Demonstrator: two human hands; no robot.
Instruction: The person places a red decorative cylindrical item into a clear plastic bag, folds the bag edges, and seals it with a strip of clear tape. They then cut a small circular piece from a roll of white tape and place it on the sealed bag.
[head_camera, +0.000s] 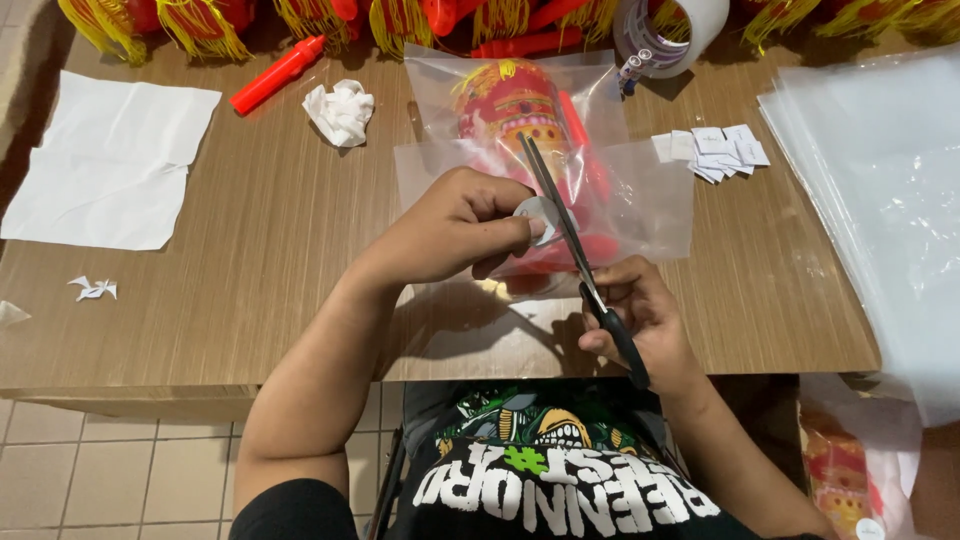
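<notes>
Wooden table (250, 260) near edge | left hand (455, 225) pinches tape piece (535, 213) | right hand (640, 315) grip closed on scissors (575, 255) over bagged toy (520, 110)

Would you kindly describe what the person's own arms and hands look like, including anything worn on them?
Both hands are bare: the left hand and right hand show no gloves, rings or watch. The forearms are uncovered. A short black sleeve shows on the left upper arm.

a bagged toy (520, 110) is laid at the table's (250, 250) middle, a paper sheet (105, 160) toward its left edge, stacked bags (880, 180) at its right edge, a tape roll (665, 35) along the far edge.
</notes>
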